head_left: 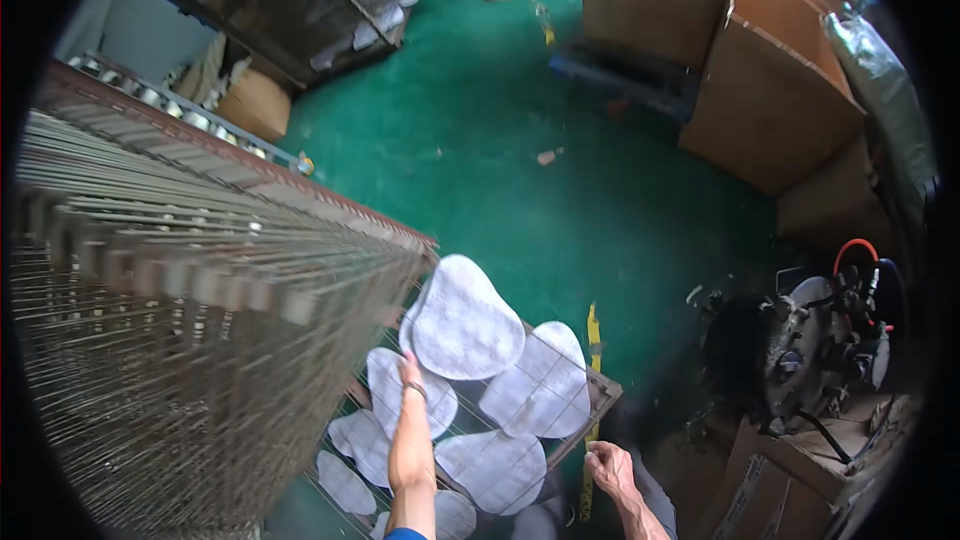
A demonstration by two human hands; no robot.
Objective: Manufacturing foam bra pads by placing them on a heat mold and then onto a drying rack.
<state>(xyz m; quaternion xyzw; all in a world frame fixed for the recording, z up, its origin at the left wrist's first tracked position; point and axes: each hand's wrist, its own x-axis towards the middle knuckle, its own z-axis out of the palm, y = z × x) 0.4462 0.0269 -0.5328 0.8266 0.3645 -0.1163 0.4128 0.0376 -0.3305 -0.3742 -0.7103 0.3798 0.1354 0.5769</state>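
Fingers of the right hand (610, 468) curl together over the near right rim of a wire tray (598, 402). Left hand (411, 372), farther left, pinches the near edge of a white pad (462, 325), lifted above the tray's far end. More pads (545, 385) lie flat on the tray. Left stands a tall wire rack (180, 290); right, a dark machine (820, 350) on the green floor (520, 140).

Both forearms are bare. The left hand (411, 370) wears a thin band at the wrist, with a blue sleeve edge higher up. The right hand (611, 467) wears nothing.
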